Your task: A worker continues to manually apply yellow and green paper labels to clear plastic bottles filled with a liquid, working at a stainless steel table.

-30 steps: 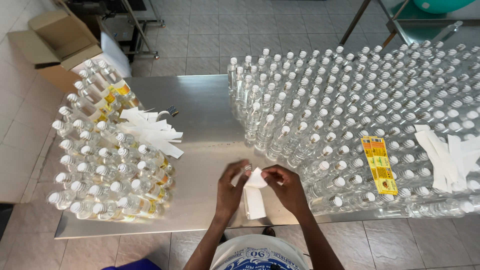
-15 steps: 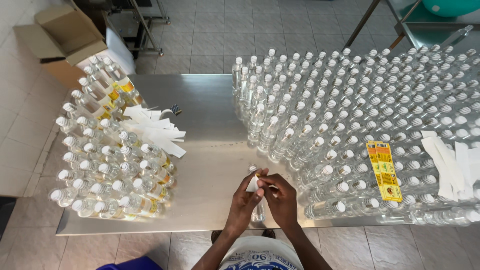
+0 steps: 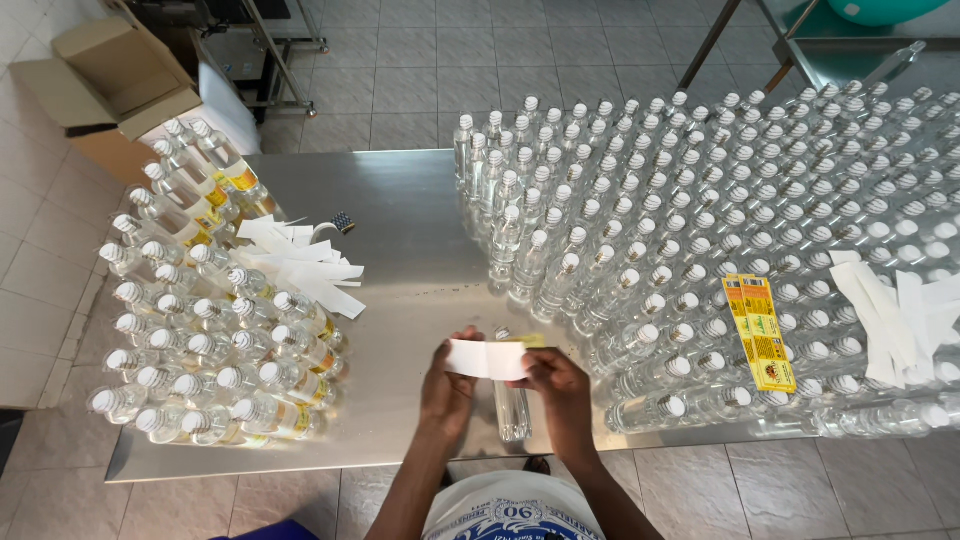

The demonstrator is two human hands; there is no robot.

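The person's left hand (image 3: 447, 385) and right hand (image 3: 556, 385) hold a white paper strip (image 3: 487, 359) stretched flat between them, just above a clear plastic bottle (image 3: 511, 405) that stands on the steel worktop (image 3: 410, 225) close to its near edge. Each grip is a closed pinch, thumb and fingertips on one short end of the strip; the bottle itself is in neither hand.

The strip looks thin, light and limp, so it probably curls or creases unless kept taut, and holding it by both ends, as here, seems the sound way. If one face is sticky, which cannot be told, it would cling to fingers.

The bottle appears small, smooth and round-sided, likely light and easy to tip; its body below the white cap offers the best hold.

To the left lies a group of labelled bottles (image 3: 200, 330) with loose white strips (image 3: 300, 262) on top. To the right stands a dense field of unlabelled bottles (image 3: 720, 230), bearing a yellow label sheet (image 3: 758, 330) and more white strips (image 3: 895, 315).
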